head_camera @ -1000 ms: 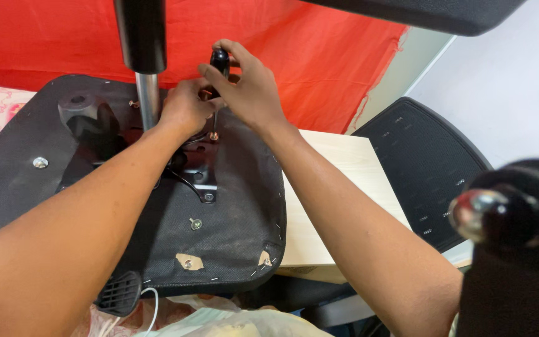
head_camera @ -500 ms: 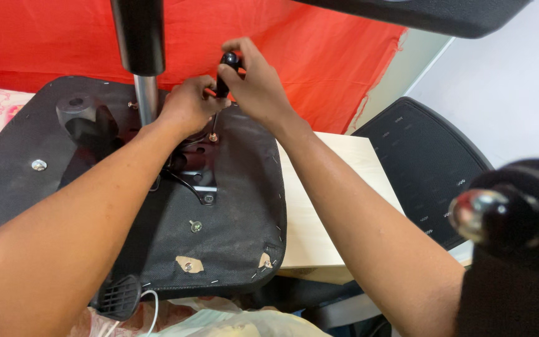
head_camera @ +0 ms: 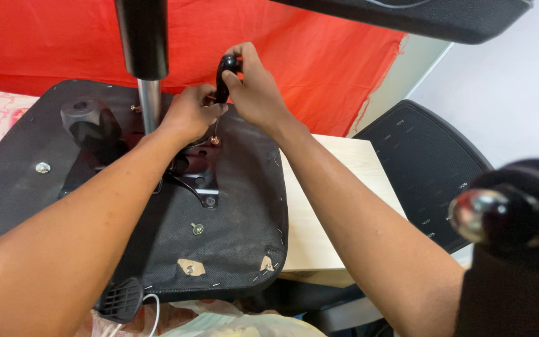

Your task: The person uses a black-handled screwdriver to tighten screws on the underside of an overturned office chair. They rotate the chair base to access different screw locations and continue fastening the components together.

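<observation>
An upturned office chair seat (head_camera: pixel 238 218), covered in black fabric, lies in front of me with its metal mechanism plate (head_camera: pixel 198 171) and gas cylinder (head_camera: pixel 148 68) sticking up. My right hand (head_camera: pixel 254 90) grips the black handle of a screwdriver (head_camera: pixel 224 75), held upright over a bolt (head_camera: pixel 215 140) at the far side of the plate. My left hand (head_camera: pixel 191 115) is closed around the lower shaft of the tool, just above that bolt. The tip is hidden by my fingers.
A light wooden board (head_camera: pixel 338 206) lies under the seat at right. A black chair backrest (head_camera: pixel 422 168) leans beyond it. A chair base with a caster (head_camera: pixel 506 218) looms at right. Red cloth (head_camera: pixel 319 56) hangs behind. Another bolt (head_camera: pixel 198 229) sits in the seat.
Both hands have shifted slightly right and up with the screwdriver; the right hand's grip has turned on the handle. The seat has not moved.
</observation>
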